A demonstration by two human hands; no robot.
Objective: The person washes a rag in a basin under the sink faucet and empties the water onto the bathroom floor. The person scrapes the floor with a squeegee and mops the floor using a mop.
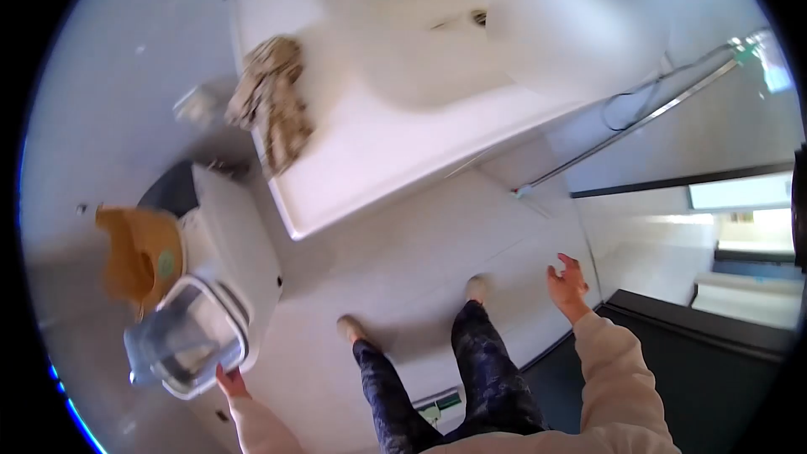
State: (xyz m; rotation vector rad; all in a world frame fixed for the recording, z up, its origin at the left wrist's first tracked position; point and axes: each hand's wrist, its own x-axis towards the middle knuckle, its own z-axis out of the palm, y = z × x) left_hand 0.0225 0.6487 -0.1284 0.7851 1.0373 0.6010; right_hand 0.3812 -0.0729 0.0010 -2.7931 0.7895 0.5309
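Observation:
My left hand [231, 381] is closed at the near corner of a clear plastic tub [189, 339] with a pale rim, at the lower left. Its fingertips meet the rim; part of the grip is hidden. My right hand [569, 282] hangs in the air over the floor at the right, its fingers apart and holding nothing. Beside the tub is an orange-yellow plastic container [139, 256] with a green round mark. Both rest at or against a white, rounded fixture [235, 231] whose kind I cannot make out.
Ahead stands a wide white basin [361, 151] with a drain [478, 18]. A crumpled brown cloth [282, 105] lies across its left edge. One part of the basin is blurred. A long metal pole [630, 129] slants at the right, near a dark-framed doorway [689, 319].

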